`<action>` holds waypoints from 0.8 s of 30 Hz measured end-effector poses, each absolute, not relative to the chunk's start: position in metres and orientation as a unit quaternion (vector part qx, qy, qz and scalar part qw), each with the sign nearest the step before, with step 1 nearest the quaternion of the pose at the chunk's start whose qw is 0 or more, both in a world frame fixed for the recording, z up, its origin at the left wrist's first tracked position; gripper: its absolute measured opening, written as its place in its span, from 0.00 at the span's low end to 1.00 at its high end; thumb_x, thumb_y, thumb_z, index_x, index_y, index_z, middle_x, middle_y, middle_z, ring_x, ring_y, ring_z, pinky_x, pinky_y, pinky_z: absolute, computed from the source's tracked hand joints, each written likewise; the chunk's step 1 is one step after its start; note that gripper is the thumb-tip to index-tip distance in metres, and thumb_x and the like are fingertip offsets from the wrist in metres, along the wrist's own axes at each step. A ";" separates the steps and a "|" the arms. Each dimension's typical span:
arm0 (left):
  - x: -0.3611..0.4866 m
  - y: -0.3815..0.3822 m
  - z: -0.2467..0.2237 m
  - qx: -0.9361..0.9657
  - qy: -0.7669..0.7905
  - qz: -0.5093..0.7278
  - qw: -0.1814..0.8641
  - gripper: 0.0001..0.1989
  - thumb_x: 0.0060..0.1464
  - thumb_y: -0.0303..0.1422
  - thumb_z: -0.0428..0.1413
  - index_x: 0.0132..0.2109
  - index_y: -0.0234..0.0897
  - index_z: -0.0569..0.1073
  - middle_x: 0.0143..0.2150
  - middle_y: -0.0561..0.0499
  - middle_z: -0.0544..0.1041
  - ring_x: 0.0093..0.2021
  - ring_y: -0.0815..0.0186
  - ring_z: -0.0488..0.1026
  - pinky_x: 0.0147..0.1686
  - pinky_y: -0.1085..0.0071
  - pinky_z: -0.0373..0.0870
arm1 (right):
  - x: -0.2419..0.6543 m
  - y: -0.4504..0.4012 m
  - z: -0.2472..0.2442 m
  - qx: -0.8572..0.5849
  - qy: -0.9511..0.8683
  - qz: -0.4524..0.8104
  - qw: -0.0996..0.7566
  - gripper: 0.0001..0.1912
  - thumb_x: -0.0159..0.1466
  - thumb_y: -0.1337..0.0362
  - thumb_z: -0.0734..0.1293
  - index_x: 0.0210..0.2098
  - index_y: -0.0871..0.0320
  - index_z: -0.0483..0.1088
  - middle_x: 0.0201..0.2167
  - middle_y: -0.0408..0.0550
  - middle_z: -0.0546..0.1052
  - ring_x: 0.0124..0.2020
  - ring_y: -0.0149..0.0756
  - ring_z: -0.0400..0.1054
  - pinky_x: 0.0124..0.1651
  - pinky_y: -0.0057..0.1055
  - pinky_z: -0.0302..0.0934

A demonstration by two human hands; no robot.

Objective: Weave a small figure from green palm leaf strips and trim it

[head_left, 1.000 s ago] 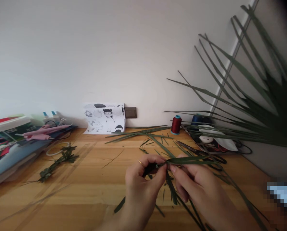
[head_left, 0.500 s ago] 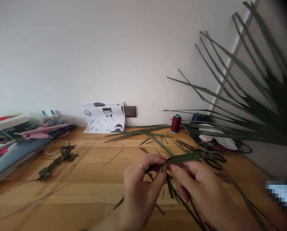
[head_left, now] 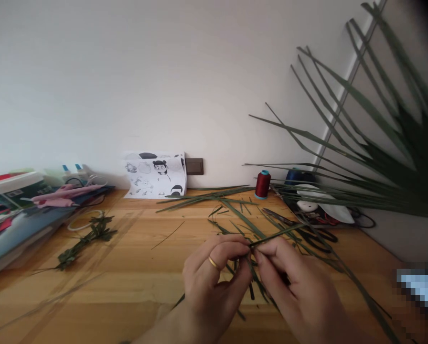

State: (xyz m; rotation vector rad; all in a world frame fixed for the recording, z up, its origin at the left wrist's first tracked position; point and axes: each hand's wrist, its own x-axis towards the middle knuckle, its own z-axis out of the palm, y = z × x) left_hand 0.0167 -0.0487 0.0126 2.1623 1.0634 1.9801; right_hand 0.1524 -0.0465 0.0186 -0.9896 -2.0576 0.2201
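Observation:
My left hand (head_left: pixel 217 277), with a gold ring on one finger, is closed in a pinch on green leaf strips at the lower middle. Close against it, my right hand (head_left: pixel 293 282) pinches the same strips. One leaf strip (head_left: pixel 280 234) runs up and right from between the fingertips, its narrow edge showing. Other strips hang below the hands over the wooden table (head_left: pixel 135 277). My fingers hide the spot where the strips meet. Black-handled scissors (head_left: pixel 316 239) lie just behind my right hand, partly under leaf strips.
Loose leaf strips (head_left: pixel 214 195) and a dark red thread spool (head_left: pixel 262 184) stand behind the hands. A large palm leaf (head_left: pixel 407 167) spreads at right. At left are a woven leaf piece (head_left: pixel 87 241), a pink glue gun (head_left: pixel 61 195) and a tub (head_left: pixel 16 188).
The held leaf strip has turned from its broad face to a thin edge. Both hands have shifted slightly and my left hand has rolled, its ring moving down and right.

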 end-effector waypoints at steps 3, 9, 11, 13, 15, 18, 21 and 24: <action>0.017 -0.048 0.009 0.677 0.346 0.648 0.044 0.11 0.42 0.18 0.55 0.33 0.37 0.71 0.30 0.50 0.77 0.31 0.67 0.74 0.31 0.74 0.72 | 0.153 -0.046 0.021 -0.407 -0.808 0.146 0.400 0.07 0.62 0.67 0.54 0.29 0.55 0.60 0.13 0.35 0.64 0.13 0.25 0.58 0.16 0.21 0.51; 0.017 -0.047 0.006 0.667 0.356 0.652 0.054 0.12 0.42 0.17 0.56 0.33 0.36 0.71 0.31 0.50 0.77 0.32 0.68 0.74 0.33 0.74 0.72 | 0.153 -0.043 0.021 -0.415 -0.811 0.016 0.412 0.06 0.60 0.69 0.57 0.28 0.57 0.63 0.15 0.37 0.68 0.15 0.25 0.62 0.20 0.23 0.53; 0.017 -0.048 0.007 0.671 0.358 0.648 0.046 0.12 0.42 0.17 0.56 0.34 0.36 0.71 0.31 0.50 0.77 0.32 0.68 0.74 0.33 0.75 0.72 | 0.154 -0.043 0.019 -0.402 -0.816 -0.036 0.413 0.05 0.60 0.70 0.57 0.29 0.58 0.63 0.16 0.38 0.69 0.15 0.25 0.63 0.20 0.23 0.53; 0.017 -0.048 0.008 0.681 0.359 0.638 0.036 0.13 0.42 0.17 0.56 0.34 0.37 0.71 0.31 0.50 0.78 0.32 0.68 0.75 0.32 0.75 0.72 | 0.155 -0.044 0.017 -0.387 -0.825 -0.073 0.405 0.05 0.60 0.71 0.57 0.29 0.58 0.62 0.16 0.38 0.68 0.15 0.25 0.63 0.20 0.24 0.53; 0.017 -0.048 0.008 0.695 0.354 0.625 0.023 0.12 0.42 0.18 0.56 0.34 0.37 0.71 0.31 0.49 0.78 0.31 0.67 0.75 0.32 0.74 0.73 | 0.155 -0.044 0.016 -0.376 -0.831 -0.097 0.398 0.05 0.60 0.71 0.58 0.30 0.58 0.62 0.16 0.38 0.68 0.15 0.25 0.63 0.21 0.24 0.53; 0.017 -0.047 0.009 0.706 0.345 0.619 0.016 0.12 0.42 0.17 0.55 0.34 0.37 0.72 0.31 0.49 0.78 0.31 0.67 0.75 0.32 0.74 0.73 | 0.154 -0.043 0.016 -0.379 -0.831 -0.103 0.395 0.05 0.61 0.71 0.57 0.30 0.58 0.62 0.15 0.38 0.68 0.15 0.25 0.63 0.20 0.24 0.53; 0.018 -0.046 0.007 0.675 0.360 0.642 0.051 0.11 0.42 0.18 0.56 0.33 0.37 0.72 0.30 0.50 0.78 0.30 0.67 0.75 0.31 0.74 0.73 | 0.153 -0.041 0.017 -0.395 -0.818 -0.106 0.405 0.06 0.61 0.70 0.57 0.29 0.58 0.63 0.16 0.38 0.69 0.15 0.25 0.64 0.20 0.24 0.52; 0.020 -0.046 0.007 0.631 0.403 0.652 0.123 0.08 0.43 0.21 0.56 0.31 0.37 0.73 0.28 0.51 0.78 0.29 0.67 0.75 0.29 0.74 0.73 | 0.155 -0.038 0.015 -0.395 -0.814 -0.137 0.404 0.06 0.61 0.70 0.58 0.29 0.58 0.64 0.17 0.39 0.70 0.16 0.26 0.64 0.21 0.26 0.52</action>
